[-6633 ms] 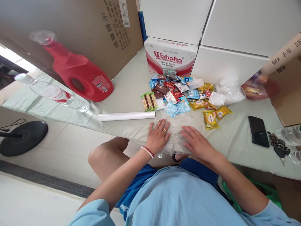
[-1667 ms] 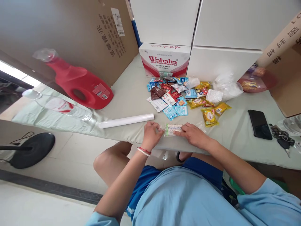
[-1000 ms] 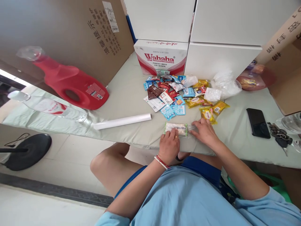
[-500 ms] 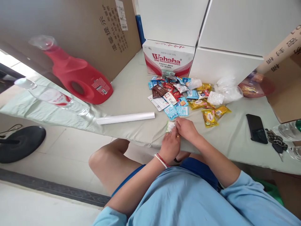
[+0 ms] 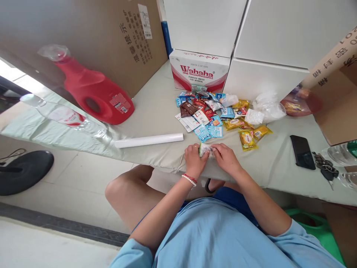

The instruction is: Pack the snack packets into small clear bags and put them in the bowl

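A small crinkled packet (image 5: 205, 149), whitish with a green edge, lies between my hands near the table's front edge. My left hand (image 5: 194, 159) grips its left end, the thumb across the top. On the other end, my right hand (image 5: 226, 158) pinches with thumb and fingers. Part of the packet is hidden by the fingers. Just beyond it are light-blue snack packets (image 5: 203, 133), at the near side of a pile of wrapped snacks. Yellow-wrapped snacks (image 5: 247, 139) lie to the right of the pile.
A white roll (image 5: 150, 140), a clear bottle (image 5: 64, 115) and a red jug (image 5: 97, 93) lie on the left. Behind the snacks stands a Wahaha box (image 5: 199, 70). Clear plastic bags (image 5: 269, 108), a phone (image 5: 302, 152) and keys (image 5: 325, 163) are on the right.
My hands have moved apart, the left one to the left and the right one slightly to the right. More of the crinkled packet now shows between them.
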Action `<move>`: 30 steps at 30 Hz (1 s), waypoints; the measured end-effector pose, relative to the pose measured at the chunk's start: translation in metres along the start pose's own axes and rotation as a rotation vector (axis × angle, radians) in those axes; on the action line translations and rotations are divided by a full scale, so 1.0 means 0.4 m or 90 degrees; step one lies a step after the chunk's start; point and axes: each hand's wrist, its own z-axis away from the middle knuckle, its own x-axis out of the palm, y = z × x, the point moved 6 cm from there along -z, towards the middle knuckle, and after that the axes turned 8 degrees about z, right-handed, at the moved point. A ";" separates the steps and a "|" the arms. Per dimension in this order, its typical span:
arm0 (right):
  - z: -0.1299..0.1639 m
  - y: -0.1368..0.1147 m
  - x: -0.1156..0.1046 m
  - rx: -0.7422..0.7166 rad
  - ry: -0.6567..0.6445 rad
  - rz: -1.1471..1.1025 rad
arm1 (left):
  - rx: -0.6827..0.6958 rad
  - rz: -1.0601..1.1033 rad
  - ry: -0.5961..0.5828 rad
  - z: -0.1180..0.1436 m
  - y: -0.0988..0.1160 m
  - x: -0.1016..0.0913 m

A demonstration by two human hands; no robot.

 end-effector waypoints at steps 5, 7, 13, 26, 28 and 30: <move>0.101 0.033 -0.034 0.171 0.009 -0.503 | 0.229 0.057 0.037 0.104 0.110 0.018; 0.136 0.056 -0.038 0.221 0.016 -0.614 | 0.354 0.025 -0.032 0.145 0.159 0.057; 0.205 0.191 -0.058 0.349 0.084 -0.724 | 0.563 0.190 -0.310 0.196 0.212 0.126; -0.157 0.784 -0.859 0.446 0.589 0.090 | 0.412 -0.145 0.027 0.033 -0.043 0.009; -0.257 0.838 -0.909 0.468 0.543 0.160 | 0.447 -0.176 0.026 0.044 -0.024 0.017; -0.337 0.863 -0.924 0.447 0.513 0.239 | 0.460 -0.180 0.032 0.050 -0.008 0.017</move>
